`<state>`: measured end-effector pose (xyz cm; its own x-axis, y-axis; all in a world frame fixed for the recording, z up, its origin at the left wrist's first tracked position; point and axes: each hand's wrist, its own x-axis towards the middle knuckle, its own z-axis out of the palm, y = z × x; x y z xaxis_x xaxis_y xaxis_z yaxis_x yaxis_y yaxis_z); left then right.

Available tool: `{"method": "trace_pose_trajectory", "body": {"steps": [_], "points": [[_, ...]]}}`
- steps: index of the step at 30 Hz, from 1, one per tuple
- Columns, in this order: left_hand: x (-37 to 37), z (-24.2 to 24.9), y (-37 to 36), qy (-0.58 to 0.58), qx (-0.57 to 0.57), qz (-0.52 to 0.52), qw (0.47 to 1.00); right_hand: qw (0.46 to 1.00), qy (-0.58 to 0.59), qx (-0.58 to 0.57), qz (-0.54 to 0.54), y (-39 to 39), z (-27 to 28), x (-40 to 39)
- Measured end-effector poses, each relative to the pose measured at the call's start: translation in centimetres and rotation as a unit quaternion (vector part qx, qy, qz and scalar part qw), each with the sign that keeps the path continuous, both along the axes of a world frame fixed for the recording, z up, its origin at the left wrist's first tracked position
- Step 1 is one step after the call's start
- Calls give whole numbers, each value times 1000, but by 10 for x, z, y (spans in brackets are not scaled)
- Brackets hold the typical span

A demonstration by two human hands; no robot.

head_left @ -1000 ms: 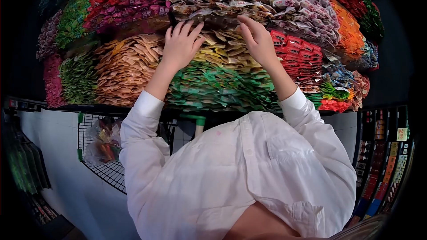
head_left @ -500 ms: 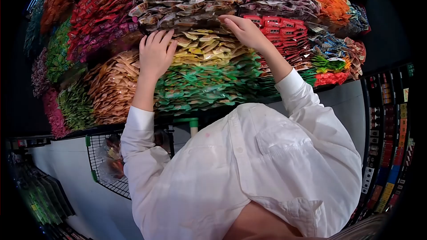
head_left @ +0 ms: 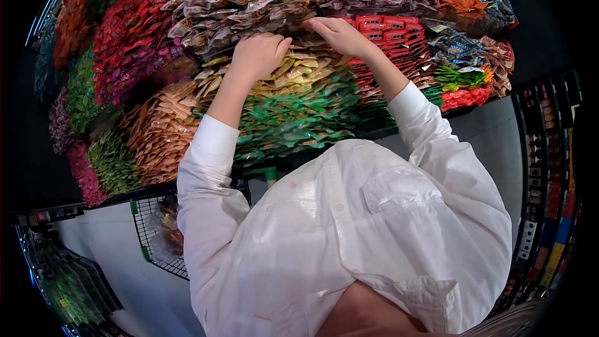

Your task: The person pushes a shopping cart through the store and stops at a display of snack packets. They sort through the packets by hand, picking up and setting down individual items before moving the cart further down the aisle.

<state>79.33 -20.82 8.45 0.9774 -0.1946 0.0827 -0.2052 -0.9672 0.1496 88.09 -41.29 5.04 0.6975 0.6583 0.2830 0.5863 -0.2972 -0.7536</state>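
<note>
My left hand [head_left: 261, 55] is at the back of a row of yellow packets [head_left: 309, 70]. Its fingers are curled down over the row's far edge, their tips hidden. Close to its right, my right hand [head_left: 340, 36] reaches leftward, fingers bent together at the gap between the yellow packets and the brown-and-white packets [head_left: 249, 0] behind. What either hand grips, if anything, is hidden. Red packets [head_left: 390, 34] lie right beside my right wrist. In front of the yellow row, green packets [head_left: 293, 115] fill the near edge of the display.
Orange-tan packets [head_left: 165, 125] and red packets [head_left: 134, 31] are heaped to the left. A wire shopping cart [head_left: 146, 228] with a plastic-bagged item [head_left: 167, 231] stands below the display's left side. Stocked shelves [head_left: 549, 193] line the right.
My left hand has moved right along the yellow packets, nearer my right hand, and its spread fingers have curled. My right hand stays near the same gap, its fingers more bent.
</note>
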Motion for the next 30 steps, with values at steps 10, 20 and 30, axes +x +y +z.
{"method": "trace_pose_trajectory", "body": {"steps": [10,20,30], "points": [[12,-8,23,166,-142,-5,976,969,-62,-236,31,24,-1,-7],[-3,0,38,68,-82,31,994,974,-77,-210,37,33,-21,-8],[-43,-20,108,45,-114,82,989,961,-44,-267,67,41,-8,-1]]}}
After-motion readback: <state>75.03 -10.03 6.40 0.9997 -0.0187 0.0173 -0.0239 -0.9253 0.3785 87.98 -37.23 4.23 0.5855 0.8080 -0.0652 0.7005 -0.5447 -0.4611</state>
